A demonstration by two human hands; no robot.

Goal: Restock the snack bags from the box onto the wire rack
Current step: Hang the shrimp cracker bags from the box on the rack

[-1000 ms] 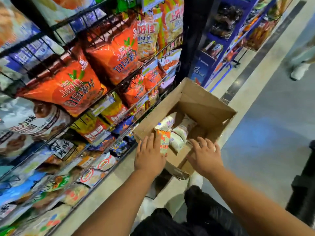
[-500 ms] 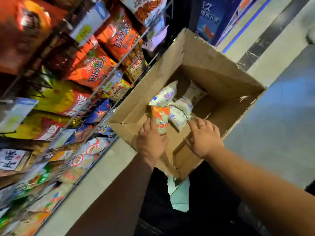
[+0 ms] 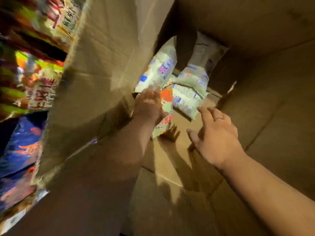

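I am looking straight down into the open cardboard box (image 3: 105,65). Several pale green-white snack bags (image 3: 189,92) lie at its bottom, and one more (image 3: 162,68) leans on the left wall. An orange and pale snack bag (image 3: 167,106) stands upright in front of them. My left hand (image 3: 148,106) lies against that orange bag's left side; blur hides whether the fingers curl round it. My right hand (image 3: 216,133) hovers inside the box with fingers spread, holding nothing, its fingertips close to the nearest pale bag.
The wire rack's snack bags (image 3: 39,86) show blurred along the left edge, with a blue bag (image 3: 22,147) lower down. The box's tall flaps and walls (image 3: 272,116) surround both hands. A loose inner flap (image 3: 226,94) stands up at the right.
The view has dropped much closer into the box. Both hands have moved deeper inside, the left onto the orange bag, the right toward the pale bags.
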